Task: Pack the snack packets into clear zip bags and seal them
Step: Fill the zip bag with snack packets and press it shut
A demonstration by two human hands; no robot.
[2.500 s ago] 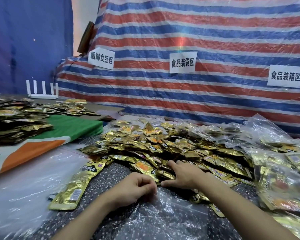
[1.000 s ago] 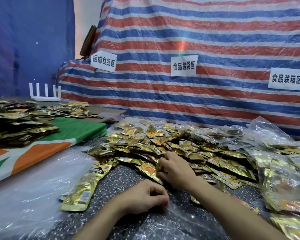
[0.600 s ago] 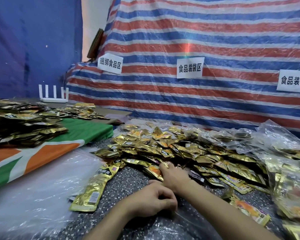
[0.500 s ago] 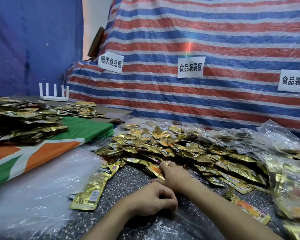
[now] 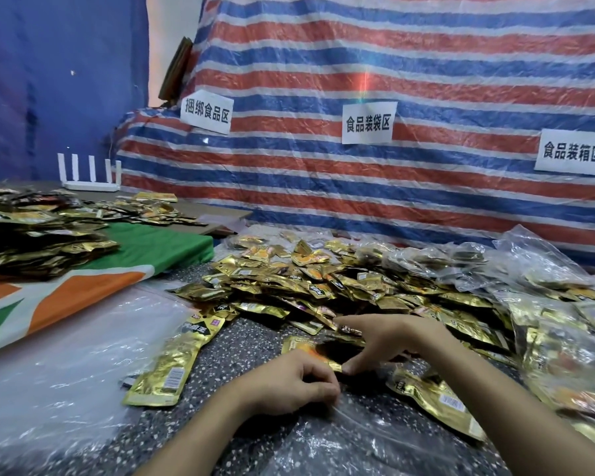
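Observation:
A big heap of gold snack packets (image 5: 323,283) covers the speckled table (image 5: 241,341) in front of me. A clear zip bag (image 5: 368,438) lies flat at the near edge. My left hand (image 5: 296,383) grips the bag's mouth with curled fingers. My right hand (image 5: 382,341) pinches a gold packet (image 5: 303,347) at the bag's opening, right beside the left hand. A long gold packet (image 5: 176,362) lies to the left of my hands.
Filled clear bags (image 5: 547,324) pile up at the right. A sheet of clear plastic (image 5: 59,372) lies at the left, beyond it a green and orange cloth (image 5: 93,280) with more packets (image 5: 38,231). A striped tarp (image 5: 392,166) with paper signs stands behind.
My right hand has drawn back from the heap toward me with a packet, reaching the bag's mouth. My left hand has stayed on the bag.

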